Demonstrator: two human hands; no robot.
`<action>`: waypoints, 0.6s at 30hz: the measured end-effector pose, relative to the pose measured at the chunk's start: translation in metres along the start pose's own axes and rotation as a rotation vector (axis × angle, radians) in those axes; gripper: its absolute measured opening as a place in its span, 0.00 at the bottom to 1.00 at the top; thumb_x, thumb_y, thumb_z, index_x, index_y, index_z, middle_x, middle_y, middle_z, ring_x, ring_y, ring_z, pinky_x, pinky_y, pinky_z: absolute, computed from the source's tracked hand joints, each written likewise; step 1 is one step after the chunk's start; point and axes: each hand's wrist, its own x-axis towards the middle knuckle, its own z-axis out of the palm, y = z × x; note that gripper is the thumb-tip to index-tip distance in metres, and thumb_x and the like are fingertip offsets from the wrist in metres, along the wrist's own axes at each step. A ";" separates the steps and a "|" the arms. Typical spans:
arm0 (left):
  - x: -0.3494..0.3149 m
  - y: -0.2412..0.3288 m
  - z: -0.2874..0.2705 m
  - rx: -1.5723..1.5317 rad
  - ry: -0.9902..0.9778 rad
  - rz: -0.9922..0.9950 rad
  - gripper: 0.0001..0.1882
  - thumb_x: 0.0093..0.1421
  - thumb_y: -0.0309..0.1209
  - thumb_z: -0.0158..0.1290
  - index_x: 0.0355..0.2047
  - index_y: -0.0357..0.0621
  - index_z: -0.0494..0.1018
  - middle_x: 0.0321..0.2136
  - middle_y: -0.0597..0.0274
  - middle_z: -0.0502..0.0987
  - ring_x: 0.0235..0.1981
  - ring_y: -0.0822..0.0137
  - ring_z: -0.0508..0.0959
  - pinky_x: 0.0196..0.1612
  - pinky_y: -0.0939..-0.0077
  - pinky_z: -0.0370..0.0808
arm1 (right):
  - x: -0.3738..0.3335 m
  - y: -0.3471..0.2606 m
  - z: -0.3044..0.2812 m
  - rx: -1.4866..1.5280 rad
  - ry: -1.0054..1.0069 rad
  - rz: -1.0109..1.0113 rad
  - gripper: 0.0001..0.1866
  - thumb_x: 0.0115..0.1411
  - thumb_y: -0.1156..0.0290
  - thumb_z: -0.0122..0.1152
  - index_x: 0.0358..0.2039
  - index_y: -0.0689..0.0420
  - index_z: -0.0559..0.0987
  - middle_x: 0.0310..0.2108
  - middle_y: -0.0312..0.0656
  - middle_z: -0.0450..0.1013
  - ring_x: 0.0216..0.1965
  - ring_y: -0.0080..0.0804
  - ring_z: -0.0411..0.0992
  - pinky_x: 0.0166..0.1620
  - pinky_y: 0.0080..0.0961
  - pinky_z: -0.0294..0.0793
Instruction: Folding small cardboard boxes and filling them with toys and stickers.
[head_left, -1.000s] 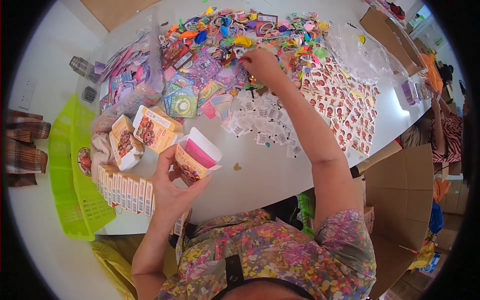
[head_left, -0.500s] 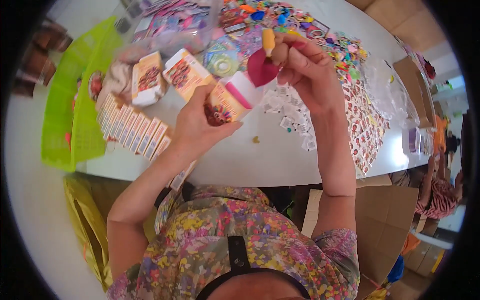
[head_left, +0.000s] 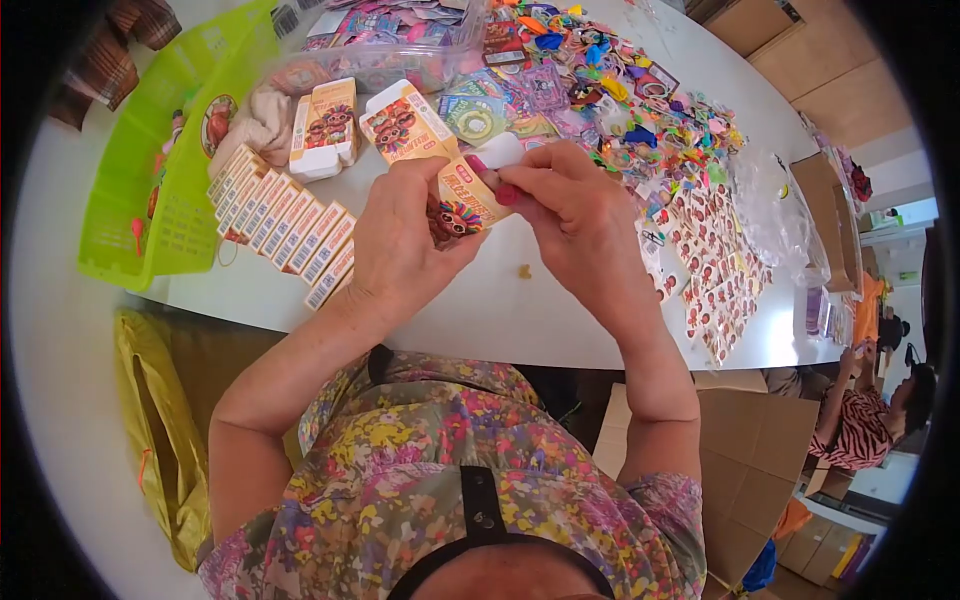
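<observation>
My left hand (head_left: 400, 225) is wrapped around a small yellow-orange cardboard box (head_left: 468, 198) printed with cartoon figures. The box is tilted, and its white flap stands up at the open end facing right. At that end my right hand (head_left: 580, 215) pinches a dark pink piece (head_left: 508, 193), most of it hidden by the fingers and the box. Just beyond my left hand lies a similar box (head_left: 400, 118) with an open flap. Another such box (head_left: 325, 125) lies left of it.
A slanting row of boxes (head_left: 285, 235) lies left of my hands, by a green basket (head_left: 120, 215). A clear bin (head_left: 375, 65), a heap of colourful trinkets (head_left: 640, 105), stickers (head_left: 720, 270) and clear plastic bags (head_left: 785, 215) cover the far and right side. A person (head_left: 860, 425) sits at far right.
My right hand has come down and left from above the box to its open end, bringing the dark pink piece with it. A yellow piece seen at its fingers earlier is out of sight.
</observation>
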 end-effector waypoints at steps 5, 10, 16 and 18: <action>-0.002 0.001 0.002 0.045 -0.007 -0.006 0.35 0.41 0.30 0.68 0.49 0.41 0.64 0.35 0.54 0.71 0.36 0.54 0.73 0.36 0.62 0.72 | -0.002 0.003 0.013 0.117 0.039 0.060 0.08 0.52 0.84 0.63 0.34 0.62 0.80 0.30 0.43 0.77 0.29 0.36 0.77 0.32 0.25 0.76; 0.000 0.005 0.000 -0.016 -0.004 -0.015 0.36 0.41 0.28 0.69 0.49 0.39 0.64 0.37 0.56 0.72 0.36 0.59 0.77 0.38 0.69 0.75 | -0.001 -0.001 0.014 -0.010 0.039 -0.048 0.08 0.53 0.84 0.61 0.34 0.62 0.80 0.32 0.43 0.78 0.30 0.37 0.77 0.32 0.24 0.75; 0.004 0.005 0.005 -0.015 0.016 0.101 0.35 0.40 0.30 0.68 0.49 0.43 0.65 0.36 0.54 0.71 0.38 0.50 0.73 0.38 0.62 0.73 | -0.013 -0.017 0.014 0.367 -0.005 0.208 0.12 0.56 0.82 0.60 0.42 0.60 0.77 0.33 0.45 0.78 0.34 0.38 0.78 0.33 0.22 0.75; 0.003 0.003 0.010 -0.035 -0.014 0.104 0.35 0.41 0.29 0.68 0.49 0.42 0.64 0.37 0.55 0.71 0.38 0.54 0.74 0.38 0.65 0.73 | -0.019 -0.014 0.017 0.215 -0.001 0.139 0.13 0.57 0.81 0.60 0.43 0.60 0.76 0.36 0.45 0.78 0.35 0.34 0.79 0.33 0.21 0.74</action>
